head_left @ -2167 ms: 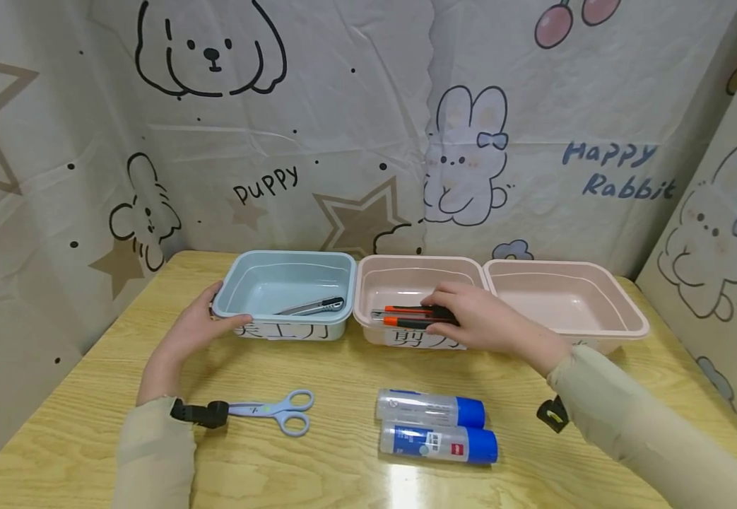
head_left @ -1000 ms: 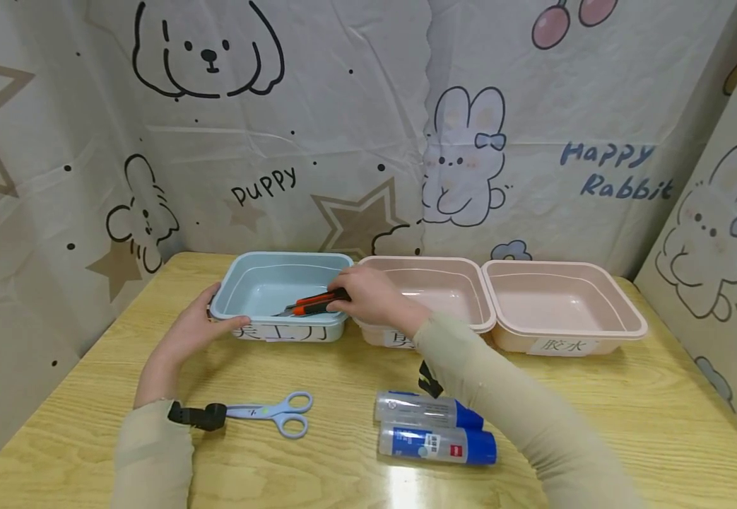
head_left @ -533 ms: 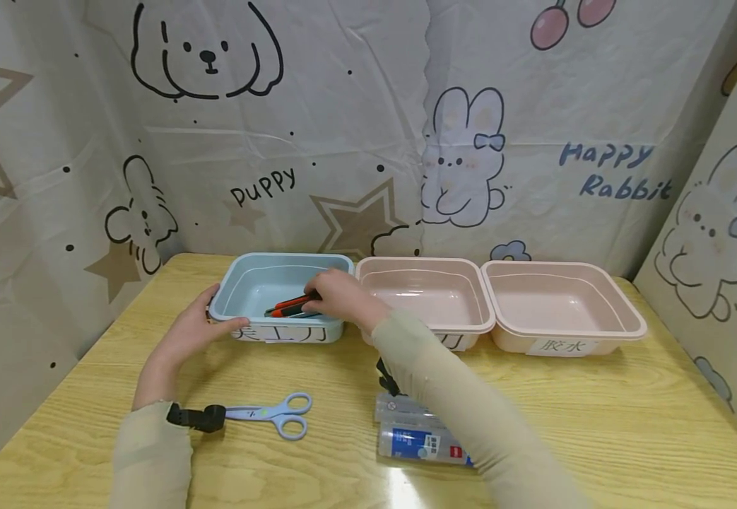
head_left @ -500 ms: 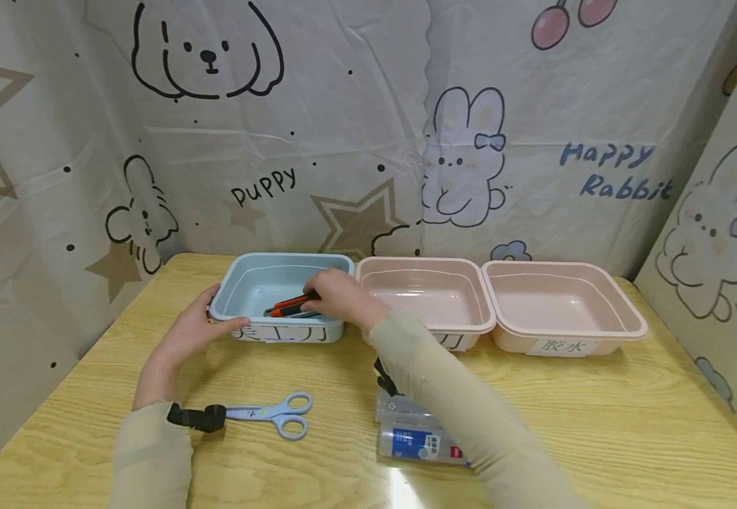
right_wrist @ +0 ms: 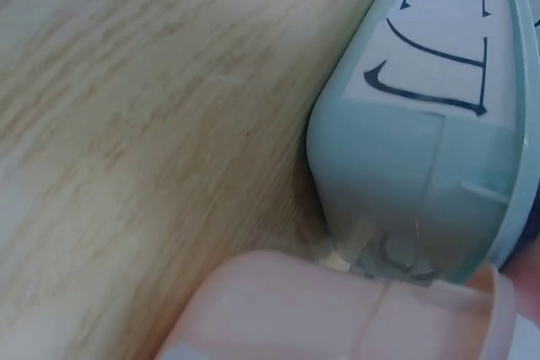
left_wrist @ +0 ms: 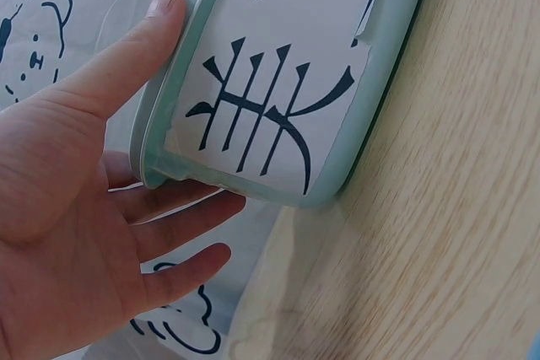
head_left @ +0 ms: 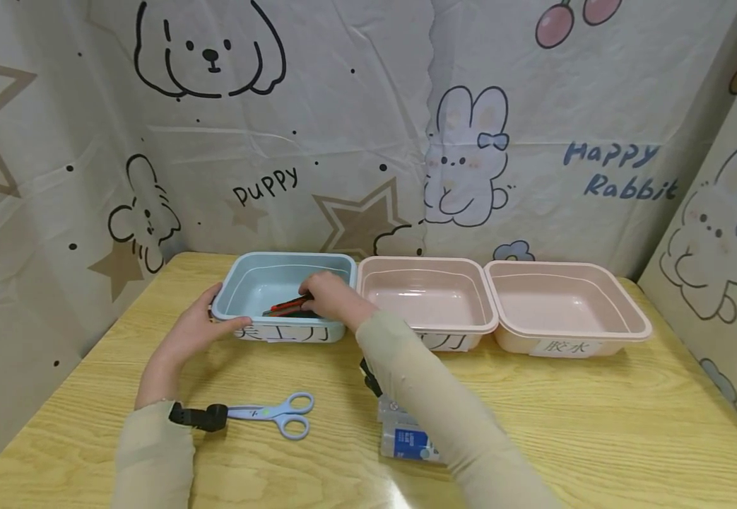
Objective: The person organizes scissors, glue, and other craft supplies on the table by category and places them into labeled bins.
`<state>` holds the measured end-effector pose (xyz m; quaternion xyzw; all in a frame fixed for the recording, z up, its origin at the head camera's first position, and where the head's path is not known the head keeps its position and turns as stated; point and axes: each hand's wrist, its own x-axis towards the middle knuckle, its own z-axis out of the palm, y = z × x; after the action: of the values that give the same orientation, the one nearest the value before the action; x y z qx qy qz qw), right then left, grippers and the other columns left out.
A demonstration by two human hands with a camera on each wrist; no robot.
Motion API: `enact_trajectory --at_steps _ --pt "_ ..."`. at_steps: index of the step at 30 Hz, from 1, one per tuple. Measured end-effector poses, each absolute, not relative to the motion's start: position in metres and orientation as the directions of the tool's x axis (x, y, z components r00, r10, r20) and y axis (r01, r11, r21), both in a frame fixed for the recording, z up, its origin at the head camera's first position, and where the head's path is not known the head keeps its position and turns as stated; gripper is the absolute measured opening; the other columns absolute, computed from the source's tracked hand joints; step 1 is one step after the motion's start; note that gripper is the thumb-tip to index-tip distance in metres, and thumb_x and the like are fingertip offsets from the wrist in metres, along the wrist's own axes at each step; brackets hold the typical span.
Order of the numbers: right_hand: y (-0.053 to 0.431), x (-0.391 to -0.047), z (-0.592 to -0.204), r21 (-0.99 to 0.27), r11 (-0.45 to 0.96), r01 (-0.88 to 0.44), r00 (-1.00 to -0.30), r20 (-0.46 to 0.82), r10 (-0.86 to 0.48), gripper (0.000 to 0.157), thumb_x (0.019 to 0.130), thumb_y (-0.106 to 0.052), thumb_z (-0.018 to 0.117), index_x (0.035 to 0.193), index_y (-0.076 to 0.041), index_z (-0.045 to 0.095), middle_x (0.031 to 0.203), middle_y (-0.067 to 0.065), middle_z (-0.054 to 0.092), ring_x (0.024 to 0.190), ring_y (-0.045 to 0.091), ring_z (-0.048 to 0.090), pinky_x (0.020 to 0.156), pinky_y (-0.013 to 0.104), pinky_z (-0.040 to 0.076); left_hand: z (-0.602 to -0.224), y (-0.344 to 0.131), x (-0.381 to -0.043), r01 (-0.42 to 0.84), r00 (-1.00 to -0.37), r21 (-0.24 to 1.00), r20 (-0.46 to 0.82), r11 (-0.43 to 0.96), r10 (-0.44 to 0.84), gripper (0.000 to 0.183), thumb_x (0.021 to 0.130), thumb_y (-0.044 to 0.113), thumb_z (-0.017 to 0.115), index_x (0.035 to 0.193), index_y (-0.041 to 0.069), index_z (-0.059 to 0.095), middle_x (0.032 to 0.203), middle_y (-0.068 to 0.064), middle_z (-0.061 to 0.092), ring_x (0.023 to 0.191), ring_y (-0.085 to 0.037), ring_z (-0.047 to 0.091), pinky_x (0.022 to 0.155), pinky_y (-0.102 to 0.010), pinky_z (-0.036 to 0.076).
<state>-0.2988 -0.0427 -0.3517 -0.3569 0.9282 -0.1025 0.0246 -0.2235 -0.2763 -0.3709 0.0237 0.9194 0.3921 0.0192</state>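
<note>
The light blue bin [head_left: 241, 286] stands at the left of a row, with a white paper label on its front. My left hand [head_left: 193, 332] holds its left end, thumb on the front rim and fingers against the end wall; in the left wrist view the outer fingers are spread. My right hand [head_left: 326, 293] reaches into this bin and grips the black ends of the orange-and-black utility knives [head_left: 288, 306], which lie low inside. The grey utility knife seen there earlier is mostly hidden. Only a sliver of the right hand shows at the right wrist view's edge.
Two pink bins, a middle one [head_left: 428, 329] and a right one [head_left: 572, 334], stand beside the blue bin. Light blue scissors [head_left: 275, 413] lie near the left wrist. Two glue bottles [head_left: 409, 442] lie partly under the right forearm. A printed cloth [head_left: 368, 141] hangs behind the table [head_left: 597, 424].
From above the middle pink bin, my right hand has carried the orange-and-black utility knives left and down into the blue bin. My left hand has stayed on the blue bin.
</note>
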Motion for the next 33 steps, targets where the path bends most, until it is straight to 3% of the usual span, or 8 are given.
enact_trajectory --at_steps 4,13,23,33 --pt "-0.034 -0.298 -0.346 -0.242 0.728 -0.641 -0.756 0.036 -0.653 0.028 0.089 -0.017 0.058 0.116 -0.009 0.062 0.115 0.003 0.062 0.109 0.017 0.056 0.093 0.027 0.043 -0.371 -0.276 -0.223 0.02 -0.998 0.718 -0.023 0.695 0.052 0.104 0.078 0.049 0.065 0.145 0.001 0.004 0.143 -0.029 0.023 0.126 -0.046 0.03 0.098 -0.06 0.03" --pt "0.007 -0.295 -0.329 -0.343 0.643 -0.685 -0.715 0.146 -0.684 0.024 0.088 -0.009 0.059 0.111 -0.002 0.063 0.109 0.008 0.064 0.1 0.02 0.059 0.088 0.029 0.046 -0.372 -0.277 -0.224 0.043 -0.998 0.723 -0.004 0.689 0.066 0.1 0.08 0.046 0.065 0.145 0.001 0.004 0.142 -0.03 0.025 0.125 -0.046 0.032 0.097 -0.06 0.031" --pt "0.057 -0.286 -0.327 -0.388 0.644 -0.659 -0.745 0.217 -0.631 0.022 0.088 -0.017 0.059 0.106 -0.006 0.065 0.102 0.004 0.064 0.094 0.018 0.058 0.084 0.03 0.047 -0.37 -0.283 -0.222 0.041 -0.998 0.697 -0.003 0.716 0.061 0.102 0.079 0.05 0.063 0.145 0.001 0.003 0.142 -0.031 0.025 0.124 -0.047 0.032 0.096 -0.061 0.03" --pt "0.121 -0.264 -0.34 -0.448 0.683 -0.577 -0.814 0.245 -0.527 0.033 0.086 -0.028 0.062 0.112 -0.007 0.062 0.11 0.006 0.063 0.1 0.021 0.056 0.088 0.037 0.045 -0.373 -0.279 -0.224 0.064 -0.997 0.715 0.011 0.697 0.08 0.101 0.079 0.048 0.064 0.145 0.0 0.005 0.141 -0.03 0.027 0.124 -0.046 0.033 0.097 -0.06 0.03"
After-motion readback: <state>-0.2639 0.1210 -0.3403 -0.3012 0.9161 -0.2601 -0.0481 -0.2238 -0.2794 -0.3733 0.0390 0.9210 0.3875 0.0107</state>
